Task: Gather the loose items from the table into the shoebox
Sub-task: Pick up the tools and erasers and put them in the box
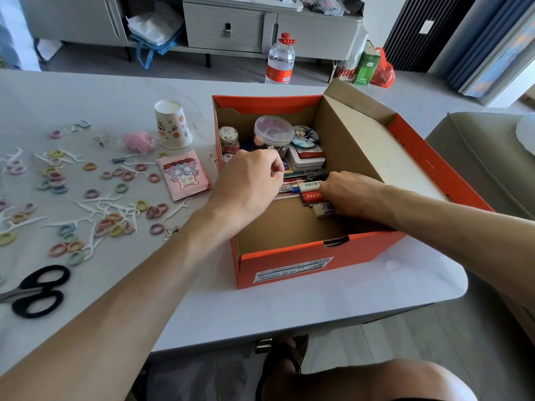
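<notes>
Clearly partway: near left, scissors [37, 290], hair ties [157, 228], floss picks [178, 210], a pink packet [183, 175] and a paper cup [173, 125] still litter the table [289, 302], while the left hand [249, 178] and right hand [344, 192] curl inside the part-filled shoebox [289, 256] at right, their grip unclear.

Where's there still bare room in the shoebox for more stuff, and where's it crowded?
Free: the shoebox floor's near half, between its front wall and the row of pens; also the table strip in front of the box. Crowded: the box's far half, around the clear tub, and the table left of it, littered with hair ties and floss picks.
</notes>
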